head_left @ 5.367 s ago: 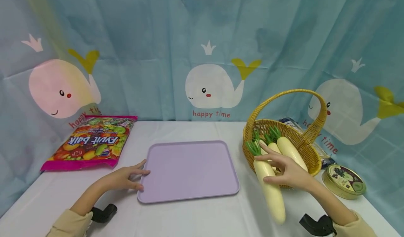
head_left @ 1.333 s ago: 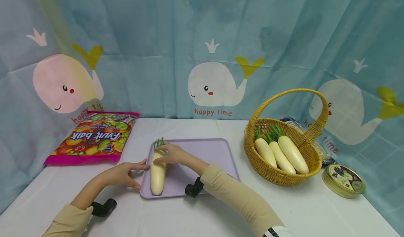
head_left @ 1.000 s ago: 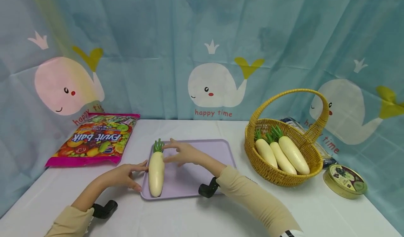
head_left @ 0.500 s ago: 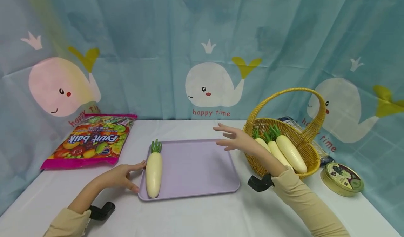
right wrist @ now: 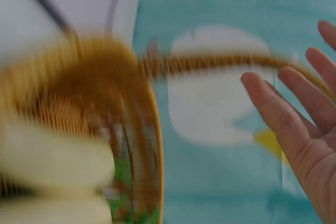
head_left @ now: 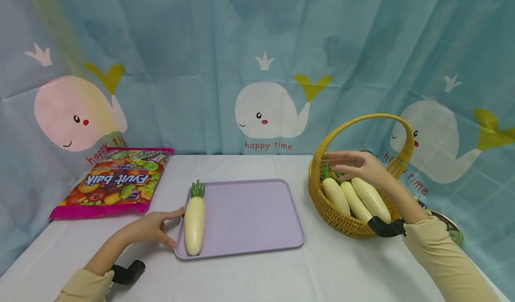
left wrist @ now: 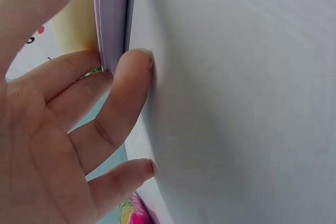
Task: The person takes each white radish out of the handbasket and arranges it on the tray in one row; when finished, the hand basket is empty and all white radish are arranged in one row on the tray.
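A white radish (head_left: 195, 226) with green stalks lies lengthwise along the left side of the lilac tray (head_left: 253, 217). My left hand (head_left: 149, 227) rests with spread, relaxed fingers at the tray's left edge; the left wrist view has fingertips beside the tray rim (left wrist: 113, 19). Over the wicker basket (head_left: 327, 212) hovers my right hand (head_left: 364, 170), fingers loosely extended and holding nothing, under the arched handle. Three more white radishes (head_left: 337, 197) lie in the basket, their green tops partly hidden by that hand. Blurred radishes (right wrist: 58, 156) and the handle (right wrist: 210, 62) show in the right wrist view.
A fruit candy bag (head_left: 120, 181) with pink edges lies left of the tray at the back. Right of the basket, a round tin (head_left: 452, 230) is mostly covered by my right sleeve. A blue curtain (head_left: 193, 105) with whale prints hangs behind the white table.
The right hand carried a radish from the basket side to the tray's left, let go of it, then moved back right over the basket. The left hand stayed at the tray's edge.
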